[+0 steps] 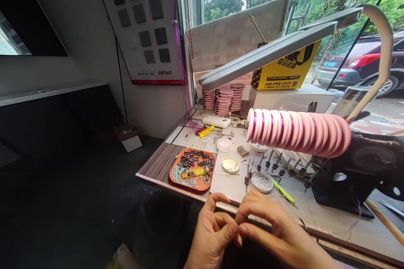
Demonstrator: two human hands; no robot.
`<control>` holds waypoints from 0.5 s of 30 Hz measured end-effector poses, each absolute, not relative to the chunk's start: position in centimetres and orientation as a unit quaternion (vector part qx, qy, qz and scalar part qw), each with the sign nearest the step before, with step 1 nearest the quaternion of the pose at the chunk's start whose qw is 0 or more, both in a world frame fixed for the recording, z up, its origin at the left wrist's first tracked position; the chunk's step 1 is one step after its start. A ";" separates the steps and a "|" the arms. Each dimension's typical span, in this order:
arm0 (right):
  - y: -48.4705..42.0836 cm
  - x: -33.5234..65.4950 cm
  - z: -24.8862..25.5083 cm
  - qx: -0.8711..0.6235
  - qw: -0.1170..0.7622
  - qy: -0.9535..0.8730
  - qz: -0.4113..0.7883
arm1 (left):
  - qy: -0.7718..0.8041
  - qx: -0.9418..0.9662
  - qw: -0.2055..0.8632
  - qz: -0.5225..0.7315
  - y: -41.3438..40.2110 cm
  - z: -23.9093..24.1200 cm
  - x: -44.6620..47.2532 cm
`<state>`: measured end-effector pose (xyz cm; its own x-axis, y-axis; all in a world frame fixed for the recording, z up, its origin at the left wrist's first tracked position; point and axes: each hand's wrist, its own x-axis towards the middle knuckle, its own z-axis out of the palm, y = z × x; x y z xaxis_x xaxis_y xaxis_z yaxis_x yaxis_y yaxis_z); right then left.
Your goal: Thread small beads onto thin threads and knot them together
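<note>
My left hand (215,232) and my right hand (272,226) meet at the front edge of the table, fingertips pinched together. Whatever lies between the fingers is too small or hidden to make out. Just beyond them stands a round dish of small pale beads (261,181). A green pen-like tool (284,192) lies to the right of that dish. Left of it is an orange tray (175,181) holding dark beads, light-blue pieces, small silvery bits and a yellow tube (195,172). A shallow cream dish (230,165) rests between tray and beads.
A row of pink spools (296,132) on a dark machine (372,164) juts over the table's right side. Low overhead hangs a grey lamp arm (268,54). Stacked pink spools (223,101) and a yellow box (285,67) stand at the back. Several small black-weighted tools (267,164) lie mid-table.
</note>
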<state>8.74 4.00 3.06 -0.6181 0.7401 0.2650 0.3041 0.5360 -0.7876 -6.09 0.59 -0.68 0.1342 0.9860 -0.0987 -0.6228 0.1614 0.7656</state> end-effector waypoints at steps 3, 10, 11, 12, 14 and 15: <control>3.9 8.8 3.1 -0.311 0.299 -0.836 0.339 | 0.311 0.299 0.699 0.571 0.7 -1.1 -6.2; 4.1 8.8 3.1 -0.292 0.287 -0.881 0.237 | 0.353 0.369 0.723 0.465 1.0 -0.5 -7.5; 4.2 8.8 2.9 -0.289 0.282 -0.888 0.219 | 0.366 0.404 0.711 0.444 1.0 -0.3 -7.7; 4.3 8.8 2.8 -0.285 0.276 -0.895 0.202 | 0.377 0.440 0.694 0.428 1.1 -0.1 -7.9; 4.4 8.8 2.4 -0.279 0.267 -0.906 0.173 | 0.402 0.491 0.655 0.410 1.1 0.2 -8.0; 4.5 8.8 2.2 -0.279 0.264 -0.909 0.162 | 0.415 0.500 0.643 0.406 1.1 0.3 -8.0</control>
